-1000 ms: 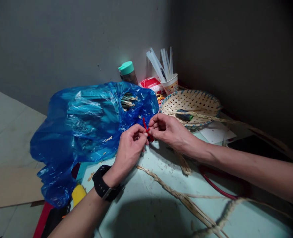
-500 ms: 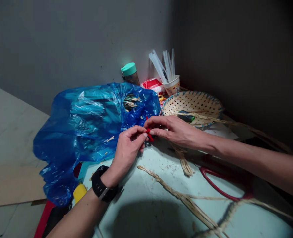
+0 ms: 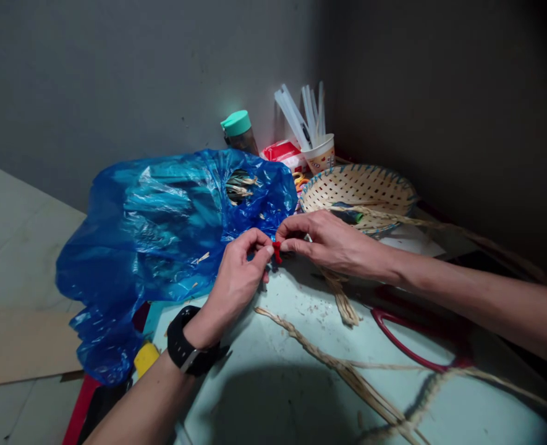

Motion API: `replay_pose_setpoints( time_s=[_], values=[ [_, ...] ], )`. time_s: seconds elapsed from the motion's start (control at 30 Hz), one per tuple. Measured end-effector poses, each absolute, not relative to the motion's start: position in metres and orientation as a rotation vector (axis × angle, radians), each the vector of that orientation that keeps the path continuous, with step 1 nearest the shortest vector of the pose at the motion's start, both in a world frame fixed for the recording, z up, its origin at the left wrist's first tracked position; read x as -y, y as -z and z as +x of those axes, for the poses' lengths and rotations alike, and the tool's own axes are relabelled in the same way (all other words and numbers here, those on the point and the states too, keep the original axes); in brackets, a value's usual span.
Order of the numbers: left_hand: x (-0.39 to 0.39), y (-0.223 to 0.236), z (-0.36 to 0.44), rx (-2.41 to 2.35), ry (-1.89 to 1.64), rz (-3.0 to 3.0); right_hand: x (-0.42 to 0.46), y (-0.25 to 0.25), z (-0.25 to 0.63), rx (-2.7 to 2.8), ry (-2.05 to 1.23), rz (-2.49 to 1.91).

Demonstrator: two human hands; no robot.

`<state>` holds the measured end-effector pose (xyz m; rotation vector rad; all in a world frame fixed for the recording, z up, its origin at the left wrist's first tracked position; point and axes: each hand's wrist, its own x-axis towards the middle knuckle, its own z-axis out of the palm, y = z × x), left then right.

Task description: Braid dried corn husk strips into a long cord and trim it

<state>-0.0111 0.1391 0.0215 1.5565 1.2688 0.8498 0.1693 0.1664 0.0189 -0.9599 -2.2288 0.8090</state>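
A small red piece (image 3: 277, 253), too small for its texture to be made out, is pinched above the pale, smooth surface (image 3: 264, 358), just in front of a crinkled bag (image 3: 171, 216). One side of it is gripped between the thumb and curled forefinger of the left hand (image 3: 243, 262); the other side is clamped by the fingertips of the right hand (image 3: 326, 244). A black strap watch (image 3: 185, 346) is worn on the left wrist.

The bag is made of thin, glossy blue plastic, and through a torn, rounded hole in it dry fibre strands (image 3: 240, 187) are exposed. Behind the right hand, a shallow round basket (image 3: 338, 185) is woven from flat pale strips, its rim bound in blue; a rough plaited cord (image 3: 421, 222) is laid across it. Straight translucent sticks (image 3: 296, 117) are stood in a tapered cup (image 3: 320, 156), beside which a red-and-white packet (image 3: 285, 153) is set. Nearer, a twisted fibre braid (image 3: 314, 352) is stretched along the surface, near a smooth, dark red loop (image 3: 405, 349).
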Motion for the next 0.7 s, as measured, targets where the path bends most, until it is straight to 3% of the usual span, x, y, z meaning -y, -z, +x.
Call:
replay_pose_setpoints(
  time_s=[0.43,0.7],
  values=[
    [-0.139,-0.013,-0.011,-1.199,-0.835,1.514,-0.15,-0.028,0.162,2.131,-0.838,-1.166],
    [-0.137,-0.009,-0.014,-1.125,-0.83,1.406,-0.158,-0.014,0.165,2.103,-0.798,-0.998]
  ],
)
